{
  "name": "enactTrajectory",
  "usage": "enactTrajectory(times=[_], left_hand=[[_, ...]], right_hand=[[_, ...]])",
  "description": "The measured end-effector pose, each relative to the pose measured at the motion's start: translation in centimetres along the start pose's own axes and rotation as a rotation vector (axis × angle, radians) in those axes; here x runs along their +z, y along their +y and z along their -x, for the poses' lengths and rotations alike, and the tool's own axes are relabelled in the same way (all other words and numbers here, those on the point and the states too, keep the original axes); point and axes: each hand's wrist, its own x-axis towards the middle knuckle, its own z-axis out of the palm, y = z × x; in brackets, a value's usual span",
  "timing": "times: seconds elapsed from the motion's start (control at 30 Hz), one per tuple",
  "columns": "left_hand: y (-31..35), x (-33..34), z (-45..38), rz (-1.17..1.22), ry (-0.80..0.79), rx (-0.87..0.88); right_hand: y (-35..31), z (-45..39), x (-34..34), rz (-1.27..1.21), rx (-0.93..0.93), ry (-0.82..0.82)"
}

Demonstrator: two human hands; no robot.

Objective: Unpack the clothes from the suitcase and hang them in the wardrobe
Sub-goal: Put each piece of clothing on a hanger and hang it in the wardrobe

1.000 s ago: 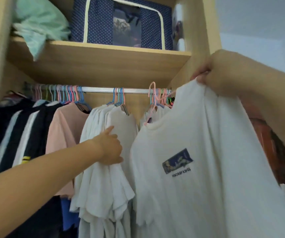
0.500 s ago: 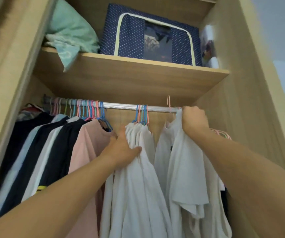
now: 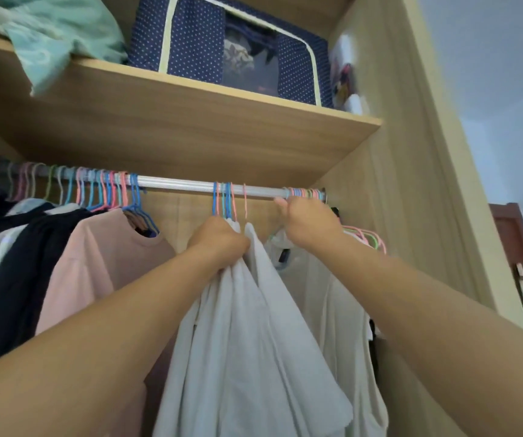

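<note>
both bare forearms reach up and forward, converging; left hand [image 3: 219, 239] knuckles toward the camera, fingers curled into a fist bunching white cloth; right hand [image 3: 309, 222] just beside it and slightly higher, back toward the camera, fingers curled up out of sight.

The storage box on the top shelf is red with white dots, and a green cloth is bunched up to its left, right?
Not quite. The head view shows the storage box is navy blue with white dots, not red. The rest holds: it sits on the top shelf, with the green cloth bunched up to its left.
</note>
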Motion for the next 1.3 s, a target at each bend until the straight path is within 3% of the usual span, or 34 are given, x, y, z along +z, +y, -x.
enactTrajectory(times=[0.07,0.17,0.3,0.47,0.5,0.57,0.63,0.7,0.83,0.97,1.1,1.3], left_hand=[[0.6,1.0,0.2,0.014,-0.004,-0.008],[3.1,3.1,0.7,0.002,-0.048,0.029],[6.0,5.7,1.4,-0.025,-0.129,0.069],[4.7,6.9,0.8,0.073,-0.1,0.074],[4.4,6.8,0.4,0.121,-0.07,0.058],[4.4,6.0,0.4,0.177,-0.073,0.076],[5.0,4.6,1.5,0.095,-0.139,0.113],[5.0,3.7,1.6,-0.03,-0.174,0.156],[5.3,3.4,1.0,-0.364,-0.142,0.166],[5.2,3.8,1.5,-0.422,-0.101,0.199],[4.3,4.0,1.8,-0.418,-0.112,0.258],[3.1,4.6,2.8,-0.208,-0.001,0.227]], right_hand=[[3.3,1.0,-0.5,0.241,0.107,0.11],[6.6,1.7,-0.6,0.285,0.201,-0.092],[6.5,2.2,0.6,0.347,0.088,-0.116],[2.6,1.7,0.7,0.384,-0.052,-0.09],[1.6,1.4,0.7,0.345,-0.1,-0.099],[1.0,1.1,-0.1,0.112,-0.121,-0.278],[2.7,0.8,-1.1,-0.315,-0.064,-0.542],[5.2,0.7,-1.3,-0.478,-0.026,-0.616],[6.7,0.3,1.2,0.128,-0.041,-0.432],[5.0,1.5,2.6,0.571,-0.078,-0.208],[4.4,1.7,2.8,0.605,-0.102,-0.124],[3.8,0.9,1.6,0.355,-0.018,-0.099]])
